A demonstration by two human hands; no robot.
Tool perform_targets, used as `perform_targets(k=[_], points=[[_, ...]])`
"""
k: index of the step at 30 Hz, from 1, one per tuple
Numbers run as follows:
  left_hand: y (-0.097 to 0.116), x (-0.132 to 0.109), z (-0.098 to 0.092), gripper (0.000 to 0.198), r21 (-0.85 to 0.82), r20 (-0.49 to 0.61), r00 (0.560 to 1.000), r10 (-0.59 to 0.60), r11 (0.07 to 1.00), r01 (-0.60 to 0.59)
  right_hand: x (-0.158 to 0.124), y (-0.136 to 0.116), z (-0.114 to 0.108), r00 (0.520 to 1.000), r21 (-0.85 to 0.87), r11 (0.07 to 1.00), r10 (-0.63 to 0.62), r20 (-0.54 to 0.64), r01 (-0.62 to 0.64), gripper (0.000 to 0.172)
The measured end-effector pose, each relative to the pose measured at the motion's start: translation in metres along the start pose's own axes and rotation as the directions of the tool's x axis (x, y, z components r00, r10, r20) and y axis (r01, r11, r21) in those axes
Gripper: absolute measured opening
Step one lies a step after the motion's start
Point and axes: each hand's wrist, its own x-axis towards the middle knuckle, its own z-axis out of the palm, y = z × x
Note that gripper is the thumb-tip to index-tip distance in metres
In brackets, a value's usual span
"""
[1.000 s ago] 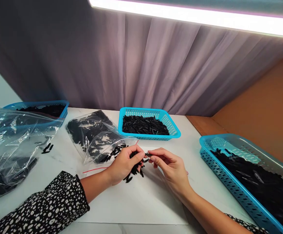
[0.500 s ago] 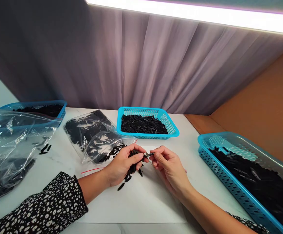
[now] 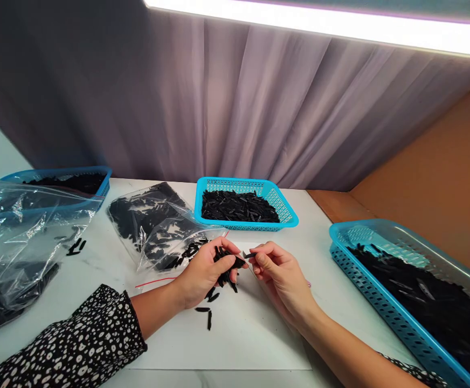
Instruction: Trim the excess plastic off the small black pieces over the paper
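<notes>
My left hand point(image 3: 200, 272) is closed round a bunch of small black strips point(image 3: 237, 262), whose ends stick out past the thumb. Facing it, my right hand point(image 3: 281, 277) pinches one thin black strip point(image 3: 251, 254) between thumb and fingertips. A small pale, pointed sliver shows between the two hands; what it is I cannot tell. Below the left hand, a few loose strips point(image 3: 209, 320) lie on a white sheet point(image 3: 227, 347). Just behind that hand, more strips spill from the mouth of a clear zip bag point(image 3: 166, 215).
A blue basket point(image 3: 287, 220) of black strips stands at the back middle. Another long blue basket point(image 3: 364, 280) fills the right side, and a third point(image 3: 106, 186) sits far left. A large clear bag point(image 3: 36, 237) lies at the left, with loose strips point(image 3: 76, 247) beside it.
Another strip has dropped onto the white sheet below my left hand, and the fallen strips have shifted. Both hands stay almost in place.
</notes>
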Motion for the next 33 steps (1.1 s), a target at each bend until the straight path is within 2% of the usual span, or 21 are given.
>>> perform_targets(k=[4,12,21,24,27,33], points=[[0.0001,-0.0005,0.0011,0.026,-0.020,0.001,1.000,0.017,1.000,-0.017,-0.0001,0.0006,-0.0006,1.000,0.017,1.000,0.010,-0.001,-0.010,0.035],[-0.0002,-0.0004,0.0011,0.033,-0.021,0.010,0.999,0.053,0.998,-0.053,-0.0001,0.0016,-0.0023,0.999,0.030,0.998,0.046,0.022,-0.047,0.037],[0.0018,-0.0007,0.0024,0.031,-0.074,-0.041,0.996,0.080,0.994,-0.083,0.0034,-0.0034,-0.0011,0.990,0.166,0.981,0.084,0.113,-0.102,0.025],[0.0026,-0.0015,0.0026,0.030,-0.054,-0.065,0.993,0.095,0.994,-0.098,0.0013,-0.0010,-0.0007,0.994,-0.050,0.999,0.012,0.105,-0.007,0.023],[0.0019,-0.0021,0.0022,0.028,-0.011,-0.064,0.988,0.143,0.990,-0.144,-0.0015,0.0027,-0.0014,0.983,-0.316,0.935,-0.125,0.134,0.162,0.025],[0.0007,-0.0024,0.0019,0.025,0.023,-0.043,0.982,0.182,0.983,-0.181,-0.0013,0.0041,-0.0064,0.956,-0.408,0.865,-0.254,0.145,0.292,0.019]])
